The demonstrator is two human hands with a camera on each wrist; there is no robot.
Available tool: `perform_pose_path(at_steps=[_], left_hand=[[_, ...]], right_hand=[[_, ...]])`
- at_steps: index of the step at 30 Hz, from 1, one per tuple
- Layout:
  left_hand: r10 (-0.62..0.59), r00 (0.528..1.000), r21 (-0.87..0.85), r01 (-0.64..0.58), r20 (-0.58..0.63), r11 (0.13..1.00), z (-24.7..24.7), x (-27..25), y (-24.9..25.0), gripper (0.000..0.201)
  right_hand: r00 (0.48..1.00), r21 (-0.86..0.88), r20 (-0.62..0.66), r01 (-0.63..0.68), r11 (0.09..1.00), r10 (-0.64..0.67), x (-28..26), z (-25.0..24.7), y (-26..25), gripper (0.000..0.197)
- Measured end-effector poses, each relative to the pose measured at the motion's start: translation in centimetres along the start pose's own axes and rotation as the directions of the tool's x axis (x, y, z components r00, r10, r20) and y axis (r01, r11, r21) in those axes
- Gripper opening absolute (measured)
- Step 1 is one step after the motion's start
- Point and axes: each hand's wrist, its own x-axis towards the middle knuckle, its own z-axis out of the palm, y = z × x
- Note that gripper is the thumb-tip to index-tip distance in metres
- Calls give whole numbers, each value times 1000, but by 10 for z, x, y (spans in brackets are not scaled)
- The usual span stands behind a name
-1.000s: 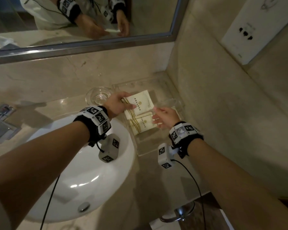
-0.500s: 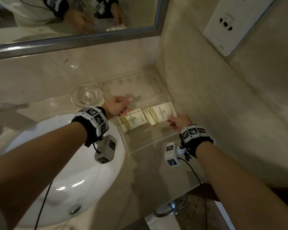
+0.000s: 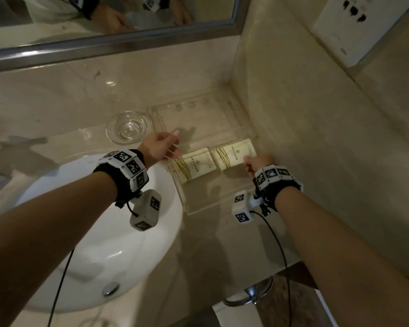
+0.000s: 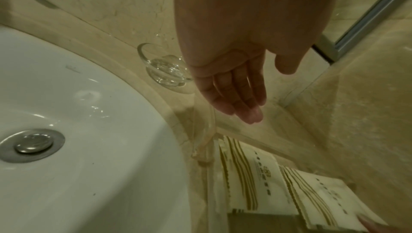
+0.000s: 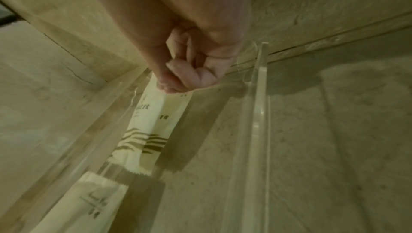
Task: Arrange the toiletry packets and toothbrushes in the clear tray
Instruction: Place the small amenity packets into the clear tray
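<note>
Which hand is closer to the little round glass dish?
Left. The left hand hovers open right beside the glass dish, just to its right. The right hand is far across the clear tray, pinching a packet near the wall.

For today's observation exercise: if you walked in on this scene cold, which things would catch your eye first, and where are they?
Two cream packets with gold stripes, the left packet and the right packet, lie side by side in the clear tray in the counter's corner. The right hand pinches the right packet's near edge, while the left hand hovers open by the tray's left wall. A white sink fills the lower left.
</note>
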Motion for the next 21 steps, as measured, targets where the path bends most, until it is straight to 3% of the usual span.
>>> perform_pose_path(at_steps=[7, 11, 13, 17, 21], left_hand=[[8, 1000, -2, -8, -17, 1000, -10, -2, -3, 33], [24, 999, -4, -24, -25, 1000, -16, -6, 2, 34], [41, 999, -21, -42, -29, 999, -23, -10, 4, 33], [83, 994, -22, -84, -70, 996, -44, -24, 8, 33], [149, 977, -54, -159, -150, 986, -86, -52, 10, 30]], right_hand=[[1000, 89, -22, -5, 996, 7, 4, 3, 0, 32], [988, -34, -152, 20, 999, -25, -5, 0, -6, 29], [979, -103, -172, 97, 990, -113, -17, 2, -14, 33], [921, -43, -249, 300, 953, -301, -54, 26, -42, 28], [871, -48, -91, 480, 876, -482, -101, 78, -75, 19]])
